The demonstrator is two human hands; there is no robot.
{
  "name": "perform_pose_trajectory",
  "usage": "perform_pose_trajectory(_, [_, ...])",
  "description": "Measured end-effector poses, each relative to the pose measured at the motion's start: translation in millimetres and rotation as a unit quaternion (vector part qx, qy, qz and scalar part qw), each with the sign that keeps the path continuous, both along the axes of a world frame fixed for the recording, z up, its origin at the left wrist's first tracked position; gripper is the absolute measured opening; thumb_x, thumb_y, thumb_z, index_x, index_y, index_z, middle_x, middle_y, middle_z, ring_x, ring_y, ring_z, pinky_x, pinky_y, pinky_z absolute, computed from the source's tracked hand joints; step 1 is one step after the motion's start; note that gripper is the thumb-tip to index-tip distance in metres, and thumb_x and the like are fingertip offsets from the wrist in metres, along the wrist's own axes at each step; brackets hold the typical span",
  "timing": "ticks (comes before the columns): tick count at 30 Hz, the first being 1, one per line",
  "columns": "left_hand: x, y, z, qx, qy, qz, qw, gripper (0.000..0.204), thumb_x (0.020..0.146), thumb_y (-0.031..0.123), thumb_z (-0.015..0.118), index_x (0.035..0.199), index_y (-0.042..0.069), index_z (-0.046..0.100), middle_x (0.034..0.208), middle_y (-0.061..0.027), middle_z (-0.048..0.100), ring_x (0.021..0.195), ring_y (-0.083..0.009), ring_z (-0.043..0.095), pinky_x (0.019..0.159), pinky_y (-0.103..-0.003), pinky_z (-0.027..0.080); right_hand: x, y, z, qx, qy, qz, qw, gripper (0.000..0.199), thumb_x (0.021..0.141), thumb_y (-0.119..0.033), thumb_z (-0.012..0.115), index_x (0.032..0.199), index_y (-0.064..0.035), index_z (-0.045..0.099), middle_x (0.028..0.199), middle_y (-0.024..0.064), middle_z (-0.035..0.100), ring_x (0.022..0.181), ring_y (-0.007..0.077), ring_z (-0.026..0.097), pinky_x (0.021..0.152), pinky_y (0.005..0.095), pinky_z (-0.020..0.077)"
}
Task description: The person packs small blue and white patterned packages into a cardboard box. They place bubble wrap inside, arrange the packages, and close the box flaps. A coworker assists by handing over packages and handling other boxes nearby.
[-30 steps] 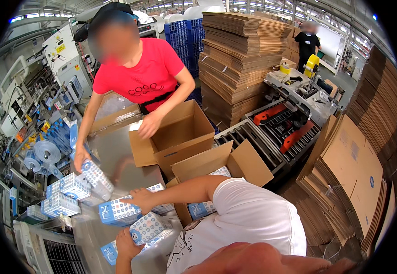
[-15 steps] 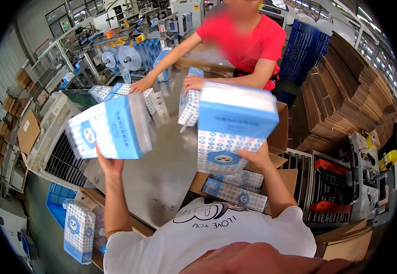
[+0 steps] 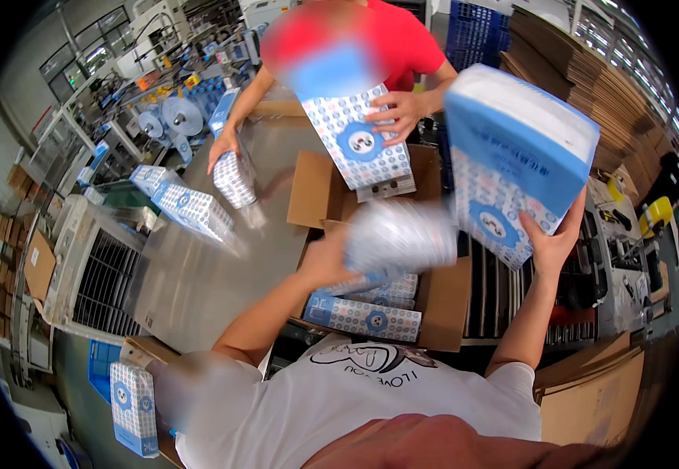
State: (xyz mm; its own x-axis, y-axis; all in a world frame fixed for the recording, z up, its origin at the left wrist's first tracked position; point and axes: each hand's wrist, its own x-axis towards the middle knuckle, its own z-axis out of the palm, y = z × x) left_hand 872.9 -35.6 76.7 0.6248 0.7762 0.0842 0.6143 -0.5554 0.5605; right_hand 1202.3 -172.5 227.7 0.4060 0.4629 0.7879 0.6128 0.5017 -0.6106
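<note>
My left hand (image 3: 330, 258) grips a blue-and-white dotted pack (image 3: 402, 234), blurred by motion, just above an open cardboard box (image 3: 441, 313). Several like packs (image 3: 363, 316) lie inside that box. My right hand (image 3: 552, 242) holds a second, larger blue-and-white pack (image 3: 511, 156) up high at the right. Across the steel table (image 3: 199, 281) a person in a red shirt (image 3: 402, 39) holds one pack (image 3: 359, 141) over another open box (image 3: 316, 187) and a smaller pack (image 3: 234, 178) in the other hand.
More packs (image 3: 187, 207) lie on the table's far left beside a conveyor machine (image 3: 89, 266). One pack (image 3: 132, 406) stands at my lower left. Stacks of flat cardboard (image 3: 589, 78) rise at the right, with a roller track (image 3: 496, 297) beside my box.
My left hand has swung its pack from high on the left down over the box. My right hand's pack moved to the right. The person opposite lifted a pack over the far box.
</note>
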Motion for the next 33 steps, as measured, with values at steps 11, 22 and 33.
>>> perform_pose_trajectory(11, [24,-11,-179,0.084,0.225,-0.286,0.927,0.094,0.071,0.042,0.075,0.138,-0.004,0.027,0.132,-0.0248,0.044,0.124,-0.0383,0.042,0.105,-0.051,0.03,-78,72,-235,-0.342,-0.389,0.191,0.834,0.083,0.069,-0.032,0.08,0.142,-0.0254,0.04,0.131,0.0252,0.042,0.118,0.0426,0.043,0.103,0.0488,0.0332])
perform_pose_trajectory(22, [-61,27,-219,0.152,0.092,-0.078,0.981,0.078,0.091,0.045,0.052,0.142,-0.008,0.026,0.151,-0.0268,0.02,0.142,-0.0384,0.015,0.116,-0.046,0.012,-26,3,-324,-0.527,-0.214,-0.111,0.815,0.051,0.08,-0.023,0.066,0.126,-0.0063,0.051,0.137,0.0201,0.042,0.122,0.0384,0.045,0.105,0.0457,0.0335])
perform_pose_trajectory(33, [-51,59,-268,-0.197,-0.118,0.337,0.913,0.071,0.088,0.036,0.06,0.137,-0.008,0.034,0.133,-0.0311,0.046,0.123,-0.0412,0.047,0.102,-0.046,0.038,93,-14,-324,-0.567,0.203,-0.131,0.787,0.024,0.077,-0.01,0.07,0.094,0.0075,0.068,0.085,0.0159,0.069,0.075,0.0244,0.068,0.065,0.0347,0.0533])
